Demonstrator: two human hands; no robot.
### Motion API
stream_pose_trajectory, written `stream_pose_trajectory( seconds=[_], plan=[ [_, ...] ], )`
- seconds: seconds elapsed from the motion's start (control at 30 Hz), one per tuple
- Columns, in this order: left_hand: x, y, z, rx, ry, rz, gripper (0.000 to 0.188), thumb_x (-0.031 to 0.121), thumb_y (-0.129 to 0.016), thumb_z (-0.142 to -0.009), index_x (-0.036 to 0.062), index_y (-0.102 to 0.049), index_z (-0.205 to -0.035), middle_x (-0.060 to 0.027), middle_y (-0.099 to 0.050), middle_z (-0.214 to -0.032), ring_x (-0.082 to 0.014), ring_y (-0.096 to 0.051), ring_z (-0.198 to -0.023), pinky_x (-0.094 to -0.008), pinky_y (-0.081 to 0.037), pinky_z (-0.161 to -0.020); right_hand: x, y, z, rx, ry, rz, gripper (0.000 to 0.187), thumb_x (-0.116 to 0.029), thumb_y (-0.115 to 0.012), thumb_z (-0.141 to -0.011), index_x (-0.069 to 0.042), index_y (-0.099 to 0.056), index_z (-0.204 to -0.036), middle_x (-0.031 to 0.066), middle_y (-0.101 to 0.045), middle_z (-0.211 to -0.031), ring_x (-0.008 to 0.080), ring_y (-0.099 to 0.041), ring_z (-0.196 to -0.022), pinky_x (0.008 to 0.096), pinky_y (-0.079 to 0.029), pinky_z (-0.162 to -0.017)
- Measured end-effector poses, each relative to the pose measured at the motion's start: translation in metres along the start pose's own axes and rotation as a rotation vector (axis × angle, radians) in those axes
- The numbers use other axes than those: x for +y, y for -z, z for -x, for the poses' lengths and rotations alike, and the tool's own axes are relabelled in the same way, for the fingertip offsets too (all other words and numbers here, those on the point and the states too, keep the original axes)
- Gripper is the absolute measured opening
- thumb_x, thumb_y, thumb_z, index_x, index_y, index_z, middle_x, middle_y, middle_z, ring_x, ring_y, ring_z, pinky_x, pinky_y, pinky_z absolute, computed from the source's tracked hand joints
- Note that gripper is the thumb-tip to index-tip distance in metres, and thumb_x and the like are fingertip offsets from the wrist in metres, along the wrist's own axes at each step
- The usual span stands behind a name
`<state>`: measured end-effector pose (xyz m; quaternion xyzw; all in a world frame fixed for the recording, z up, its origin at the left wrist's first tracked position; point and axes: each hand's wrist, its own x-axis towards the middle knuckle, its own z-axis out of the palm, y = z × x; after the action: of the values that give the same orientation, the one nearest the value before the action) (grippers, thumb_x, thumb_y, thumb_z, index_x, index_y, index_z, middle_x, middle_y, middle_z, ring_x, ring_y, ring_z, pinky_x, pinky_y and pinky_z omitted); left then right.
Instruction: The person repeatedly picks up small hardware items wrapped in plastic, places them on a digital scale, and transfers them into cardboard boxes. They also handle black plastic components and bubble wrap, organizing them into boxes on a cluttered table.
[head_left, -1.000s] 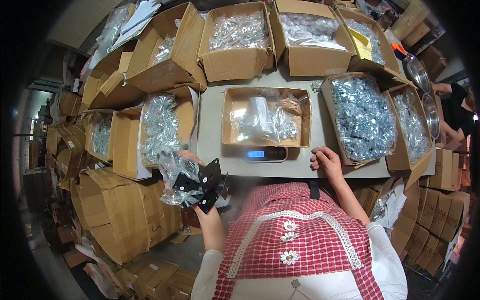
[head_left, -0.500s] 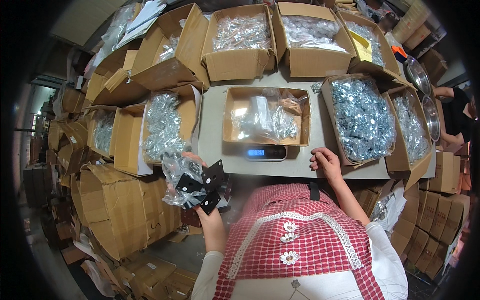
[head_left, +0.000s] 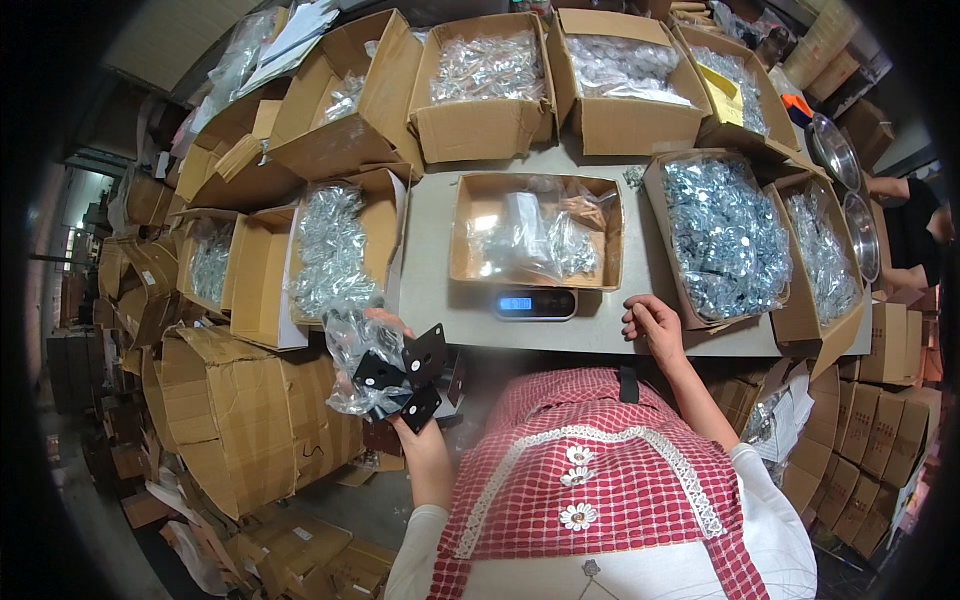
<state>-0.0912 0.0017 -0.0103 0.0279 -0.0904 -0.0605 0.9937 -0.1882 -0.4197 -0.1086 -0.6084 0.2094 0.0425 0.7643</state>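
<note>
My left hand is closed round several black metal brackets with round holes and small white stickers. A crumpled clear plastic bag is bunched against them on the left. The brackets hide most of that hand's fingers. At the table's front edge, my right hand rests with its fingers curled in, and nothing shows in it. To its left is a small digital scale with a lit blue display. On the scale stands an open cardboard box containing clear bags of metal hardware.
Open cartons ring the grey table. A box of shiny metal parts stands close beyond my right hand; another carton of bagged parts is near my left. A large brown carton stands lower left. At far right, another person's arm shows.
</note>
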Motion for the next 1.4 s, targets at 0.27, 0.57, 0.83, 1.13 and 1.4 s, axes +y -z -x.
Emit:
stream_pose_trajectory(
  seconds=[0.27, 0.57, 0.83, 1.13, 1.4],
  plan=[
    [0.004, -0.008, -0.002, 0.04, 0.064, 0.112, 0.1, 0.024, -0.088, -0.065, 0.0097, -0.034, -0.148, -0.0088, -0.044, -0.142, -0.0247, -0.043, -0.134, -0.0553, -0.035, -0.113, 0.002, -0.003, 0.001, 0.043, 0.01, 0.022, 0.023, -0.019, -0.056, -0.104, 0.0, -0.065, -0.114, 0.0057, -0.067, -0.087, 0.0123, -0.066, -0.072, 0.0248, -0.053, -0.065],
    [-0.014, -0.026, -0.036, -0.017, 0.268, 0.413, 0.093, 0.016, -0.09, -0.069, 0.0142, -0.04, -0.147, -0.0034, -0.044, -0.142, -0.0235, -0.041, -0.139, -0.0568, -0.03, -0.119, 0.01, -0.011, 0.012, 0.131, 0.017, 0.021, 0.02, -0.014, -0.057, -0.103, 0.0, -0.065, -0.113, 0.0056, -0.067, -0.088, 0.0111, -0.065, -0.073, 0.024, -0.054, -0.065],
    [-0.072, -0.038, -0.088, -0.06, 0.436, 0.404, 0.09, 0.02, -0.089, -0.071, 0.009, -0.038, -0.145, -0.0053, -0.042, -0.14, -0.0268, -0.042, -0.137, -0.0603, -0.034, -0.116, 0.003, -0.011, 0.071, 0.033, -0.138, 0.122, 0.02, -0.012, -0.061, -0.098, -0.001, -0.068, -0.112, 0.0042, -0.071, -0.093, 0.0084, -0.065, -0.077, 0.0241, -0.053, -0.069],
    [-0.198, -0.08, -0.103, 0.033, 0.578, 0.531, 0.079, 0.024, -0.086, -0.073, 0.0134, -0.049, -0.141, -0.0037, -0.047, -0.139, -0.0211, -0.047, -0.133, -0.0621, -0.034, -0.112, -0.079, 0.05, 0.091, -0.311, 0.066, 0.524, 0.037, -0.027, -0.068, -0.093, -0.006, -0.067, -0.124, 0.0151, -0.072, -0.11, 0.0246, -0.07, -0.097, 0.037, -0.055, -0.085],
    [-0.4, -0.109, -0.076, -0.059, 0.735, -0.23, 0.077, 0.049, -0.058, -0.092, 0.012, -0.036, -0.155, -0.022, -0.043, -0.148, -0.04, -0.047, -0.135, -0.0623, -0.041, -0.11, -0.168, 0.188, 0.142, -0.14, 0.313, 0.039, 0.032, -0.014, -0.068, -0.095, 0.002, -0.066, -0.122, 0.0115, -0.072, -0.111, 0.0186, -0.068, -0.106, 0.0342, -0.053, -0.095]
  ],
)
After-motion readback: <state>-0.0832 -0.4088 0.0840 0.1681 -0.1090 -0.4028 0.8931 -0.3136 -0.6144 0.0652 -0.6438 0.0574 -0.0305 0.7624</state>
